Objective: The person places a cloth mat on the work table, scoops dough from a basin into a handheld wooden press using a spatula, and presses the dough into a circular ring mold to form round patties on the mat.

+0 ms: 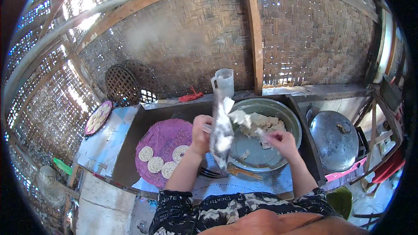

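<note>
My left hand (201, 137) grips the side handle of a long grey metal tool (223, 135). Motion blurs the tool, and white dough is smeared over it; I cannot tell its exact kind. Beneath and right of it is a wide metal basin (291, 109) with pale, crumbly dough (272, 123) along its far side. A blurred dough lump (240, 117) shows between tool and basin. Above the basin's right part, my right hand (284, 144) is closed in a pinch; what it holds is blurred. Several coiled, strand-textured dough rounds (155, 164) lie on a round pink cloth (163, 132) at my left.
Raised dark boards (126, 143) border the work surface. A wooden-handled utensil (246, 173) lies before the basin. Behind stand a clear plastic jug (224, 79) and a red plastic bag (190, 95). Far left is a plate of rounds (98, 118); at right, a domed metal lid (334, 141) over a stove.
</note>
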The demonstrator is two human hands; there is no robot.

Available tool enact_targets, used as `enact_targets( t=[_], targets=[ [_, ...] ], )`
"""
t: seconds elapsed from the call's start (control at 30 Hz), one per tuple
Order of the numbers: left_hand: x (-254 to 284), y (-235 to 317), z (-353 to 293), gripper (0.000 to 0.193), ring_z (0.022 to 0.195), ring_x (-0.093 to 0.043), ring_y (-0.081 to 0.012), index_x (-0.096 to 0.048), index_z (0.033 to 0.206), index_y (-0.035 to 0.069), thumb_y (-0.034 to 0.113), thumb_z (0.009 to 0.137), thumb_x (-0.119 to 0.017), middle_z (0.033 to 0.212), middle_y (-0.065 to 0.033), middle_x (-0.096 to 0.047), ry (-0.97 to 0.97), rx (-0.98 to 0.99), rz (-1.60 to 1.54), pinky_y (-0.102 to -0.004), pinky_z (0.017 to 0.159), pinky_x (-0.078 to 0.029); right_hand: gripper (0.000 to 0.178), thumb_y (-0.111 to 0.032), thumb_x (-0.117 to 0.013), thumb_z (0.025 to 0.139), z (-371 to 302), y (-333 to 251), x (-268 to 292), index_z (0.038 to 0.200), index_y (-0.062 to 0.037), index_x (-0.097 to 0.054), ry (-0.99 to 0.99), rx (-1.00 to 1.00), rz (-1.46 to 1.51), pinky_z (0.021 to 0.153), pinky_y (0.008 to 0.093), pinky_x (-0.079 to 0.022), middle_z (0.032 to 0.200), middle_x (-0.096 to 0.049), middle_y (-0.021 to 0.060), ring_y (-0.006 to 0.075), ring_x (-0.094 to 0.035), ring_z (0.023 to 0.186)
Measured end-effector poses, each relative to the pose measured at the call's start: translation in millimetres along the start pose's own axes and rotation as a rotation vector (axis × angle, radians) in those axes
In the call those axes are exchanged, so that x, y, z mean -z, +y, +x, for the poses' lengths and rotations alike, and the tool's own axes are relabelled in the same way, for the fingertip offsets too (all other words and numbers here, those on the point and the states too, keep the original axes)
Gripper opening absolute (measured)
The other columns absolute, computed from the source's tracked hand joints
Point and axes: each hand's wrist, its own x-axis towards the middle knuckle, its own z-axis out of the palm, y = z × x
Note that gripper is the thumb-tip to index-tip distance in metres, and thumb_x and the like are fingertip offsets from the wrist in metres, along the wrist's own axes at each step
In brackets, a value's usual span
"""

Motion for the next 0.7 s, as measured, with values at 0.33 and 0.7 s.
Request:
enact_targets(
  t=[0.33,0.7],
  targets=[
    [59.5,22.3,14.4,0.026,0.075,-0.037,-0.0145,-0.046,0.068,0.015,0.018,0.054,-0.068,0.079,-0.0010,-0.036,0.324,0.285,-1.157,-0.0262,0.068,-0.032,0.075,-0.062,-0.044,0.076,-7.8,-44.0,-50.6,0.121,-0.0017,-0.044,-0.516,0.019,0.504,0.086,0.0374,-0.040,0.116,-0.051,0.0159,0.0259,-0.050,0.104],
    [121.8,49.7,-25.9,0.097,0.125,-0.029,-0.0250,-0.020,0.136,0.009,0.029,0.059,-0.076,0.142,-0.0084,-0.020,0.010,0.492,-0.493,-0.0373,0.097,-0.031,0.074,-0.070,-0.027,0.077,-37.2,-124.1,-108.0,0.121,-0.0125,-0.038,-0.945,-0.434,1.275,0.026,0.0206,-0.029,0.080,-0.058,0.0212,0.0141,-0.040,0.034]
  ],
)
